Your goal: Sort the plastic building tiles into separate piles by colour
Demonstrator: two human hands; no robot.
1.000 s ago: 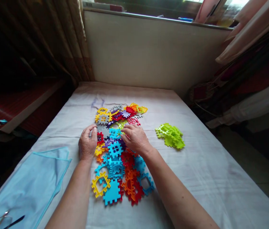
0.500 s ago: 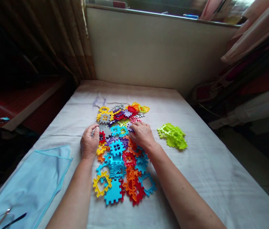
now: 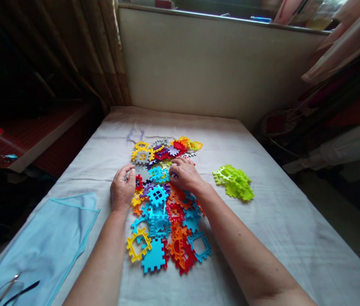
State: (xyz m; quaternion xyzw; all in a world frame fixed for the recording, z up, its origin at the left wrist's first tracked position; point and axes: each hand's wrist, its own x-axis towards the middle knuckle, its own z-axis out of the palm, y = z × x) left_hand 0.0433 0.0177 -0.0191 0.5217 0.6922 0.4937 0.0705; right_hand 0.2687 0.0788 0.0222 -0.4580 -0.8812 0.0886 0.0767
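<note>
Interlocking plastic tiles with toothed edges lie in a long heap, among them a blue window tile [image 3: 157, 195], a yellow frame tile [image 3: 139, 245] and a solid blue tile [image 3: 153, 256]. At the heap's left edge is my left hand [image 3: 122, 189], its fingers curled in beside a grey tile [image 3: 142, 174] and a red tile [image 3: 138, 182]; what lies inside them is mostly hidden. Over the heap's upper right, my right hand [image 3: 184, 174] bends its fingers down onto the tiles. A purple bit shows under it, but its grip is hidden.
Lime-green tiles [image 3: 234, 182] form a separate pile on the right of the sheet-covered surface [image 3: 282, 238]. On the left lie a light blue cloth [image 3: 61, 229] and eyeglasses [image 3: 15, 289]. A wall [image 3: 212, 68] stands behind; a curtain [image 3: 100, 55] hangs at the left.
My right hand has shifted slightly up and left over the heap, with its fingers bent further inward. My left hand stays at the heap's left edge. The whole view has shifted slightly.
</note>
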